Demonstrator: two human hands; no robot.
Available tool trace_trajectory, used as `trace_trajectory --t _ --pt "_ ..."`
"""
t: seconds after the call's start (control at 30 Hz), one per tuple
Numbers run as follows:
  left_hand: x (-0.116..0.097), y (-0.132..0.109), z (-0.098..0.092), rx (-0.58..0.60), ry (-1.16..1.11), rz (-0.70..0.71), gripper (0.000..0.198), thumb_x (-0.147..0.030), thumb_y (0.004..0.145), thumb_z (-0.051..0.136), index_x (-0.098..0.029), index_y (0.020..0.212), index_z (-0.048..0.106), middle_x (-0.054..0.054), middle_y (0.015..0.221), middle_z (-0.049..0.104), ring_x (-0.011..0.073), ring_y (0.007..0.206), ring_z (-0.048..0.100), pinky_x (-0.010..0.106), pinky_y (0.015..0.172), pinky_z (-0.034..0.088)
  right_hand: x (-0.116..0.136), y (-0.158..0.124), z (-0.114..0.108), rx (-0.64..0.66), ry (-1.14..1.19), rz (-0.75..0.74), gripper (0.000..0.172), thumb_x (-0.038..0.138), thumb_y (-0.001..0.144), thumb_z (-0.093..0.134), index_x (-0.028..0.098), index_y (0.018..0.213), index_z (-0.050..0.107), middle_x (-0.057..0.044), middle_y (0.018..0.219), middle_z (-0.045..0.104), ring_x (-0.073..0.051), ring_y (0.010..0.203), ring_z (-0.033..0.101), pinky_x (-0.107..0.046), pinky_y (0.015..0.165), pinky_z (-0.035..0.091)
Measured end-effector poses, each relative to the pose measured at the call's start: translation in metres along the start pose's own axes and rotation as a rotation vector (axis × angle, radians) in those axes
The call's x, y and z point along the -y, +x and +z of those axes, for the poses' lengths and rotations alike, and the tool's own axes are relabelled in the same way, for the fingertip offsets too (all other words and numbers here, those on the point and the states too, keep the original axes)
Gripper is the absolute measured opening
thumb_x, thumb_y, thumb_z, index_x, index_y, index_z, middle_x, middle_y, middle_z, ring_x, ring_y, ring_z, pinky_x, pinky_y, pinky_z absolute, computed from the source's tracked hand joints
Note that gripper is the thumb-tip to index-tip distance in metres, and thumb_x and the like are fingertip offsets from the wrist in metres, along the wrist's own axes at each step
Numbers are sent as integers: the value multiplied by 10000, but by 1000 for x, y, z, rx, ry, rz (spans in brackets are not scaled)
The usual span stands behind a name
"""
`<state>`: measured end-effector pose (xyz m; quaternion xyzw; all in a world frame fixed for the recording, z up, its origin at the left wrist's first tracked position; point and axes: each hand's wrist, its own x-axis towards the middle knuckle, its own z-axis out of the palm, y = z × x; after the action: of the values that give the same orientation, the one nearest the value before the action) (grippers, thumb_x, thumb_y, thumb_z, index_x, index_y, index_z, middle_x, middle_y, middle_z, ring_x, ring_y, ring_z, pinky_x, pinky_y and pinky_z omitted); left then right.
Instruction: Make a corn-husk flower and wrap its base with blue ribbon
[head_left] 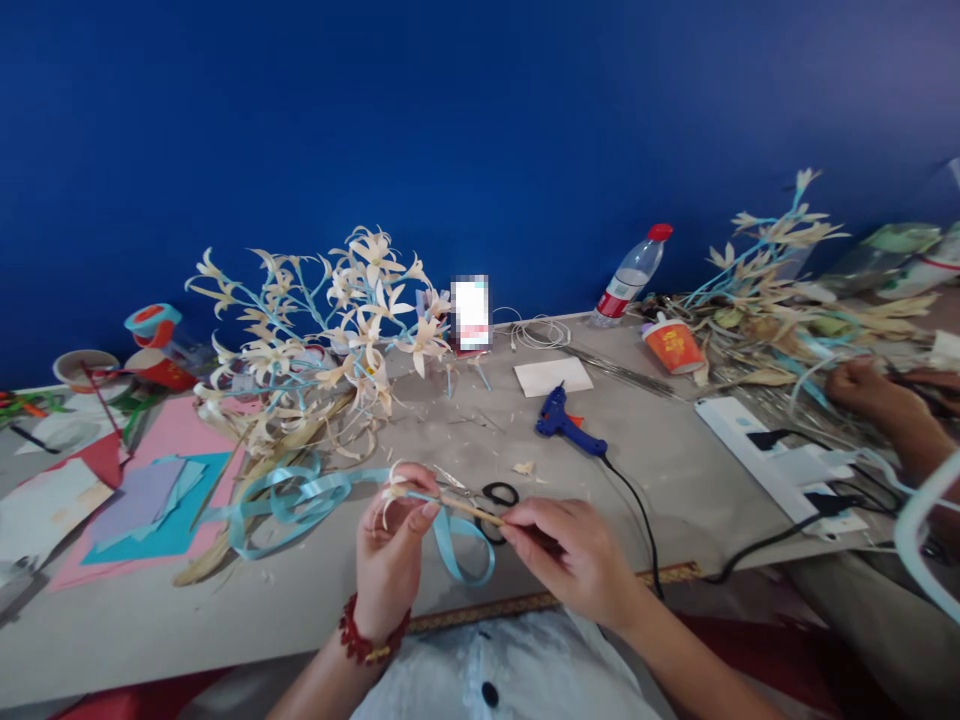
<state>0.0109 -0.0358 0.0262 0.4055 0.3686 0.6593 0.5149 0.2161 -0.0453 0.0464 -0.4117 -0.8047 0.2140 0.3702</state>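
Step in hand, as judged: dressing a stem (pixel 463 507) with blue ribbon (pixel 445 548). The left hand (pixel 391 550) has its fingers pinched on the stem beside a pale flower (pixel 390 492); the right hand's (pixel 574 555) fingers clamp the opposite end. The next move appears to call for slow, taut turning. Scissors (pixel 501 486) lie just beyond the fingers; the desk's (pixel 675 480) near edge runs close below them. Open room: ahead, short of the glue gun (pixel 559 415).

Satiny ribbon (pixel 445 545), matt papery flowers (pixel 369 335), wood-like stick (pixel 461 508), smooth plastic glue gun (pixel 556 415), clear glossy plastic bottle (pixel 636 270).
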Motion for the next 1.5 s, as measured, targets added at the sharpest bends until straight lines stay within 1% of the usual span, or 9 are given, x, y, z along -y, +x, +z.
trace_trajectory --t 0.13,0.2,0.37,0.53,0.8,1.07,1.2,1.33,1.5 --pt "2 0 -1 12 -45 0 72 -164 784 728 -202 724 722 30 928 613 178 933 569 256 791 480 0 1 0 53 69 85 156 260 958 525 198 855 625 7 665 655 -115 569 574 -224 566 382" --pt "3 1 0 13 -85 -11 61 -170 775 739 -214 735 727 26 930 617 176 928 573 262 798 483 0 1 0 114 157 177 202 301 965 509 192 839 623 13 635 622 -104 521 555 -210 514 378" --pt "7 2 0 31 -147 -41 52 -189 762 753 -215 729 723 25 916 614 170 900 575 282 810 489 -3 -1 3 277 553 498 304 444 955 498 180 832 585 24 639 592 -66 379 514 -161 358 356" --pt "9 5 0 96 -166 -63 23 -223 775 744 -214 765 726 25 883 606 171 892 568 303 852 481 -7 1 5 358 834 659 358 514 896 574 168 803 576 36 578 604 -47 335 481 -133 319 324" --pt "7 6 0 164 -192 -116 36 -235 774 739 -227 755 710 20 826 578 185 838 553 408 927 447 -18 3 5 507 1018 724 380 523 898 587 152 816 600 51 526 611 -32 303 461 -106 277 279" --pt "6 8 2 203 -217 -105 36 -248 778 738 -247 765 705 -1 783 551 167 791 538 402 925 431 -19 4 6 561 1117 754 392 524 893 606 138 825 605 54 512 609 -21 285 437 -99 267 250" --pt "6 9 4 206 -221 -113 43 -269 767 750 -256 761 708 -7 751 537 164 766 533 414 917 435 -20 4 8 588 1197 773 405 524 893 607 125 823 616 51 496 611 -22 272 434 -99 255 268" --pt "5 8 5 206 -252 -171 96 -290 739 767 -246 714 685 -4 726 522 174 756 530 428 895 450 -24 4 11 635 1276 780 388 497 898 612 116 827 626 38 502 630 -22 261 435 -98 249 282" --pt "5 7 4 209 -294 -249 115 -301 720 764 -243 695 669 -3 712 503 174 735 521 447 894 456 -27 4 14 681 1295 791 376 489 902 606 118 846 623 33 509 642 -28 253 438 -102 246 301"
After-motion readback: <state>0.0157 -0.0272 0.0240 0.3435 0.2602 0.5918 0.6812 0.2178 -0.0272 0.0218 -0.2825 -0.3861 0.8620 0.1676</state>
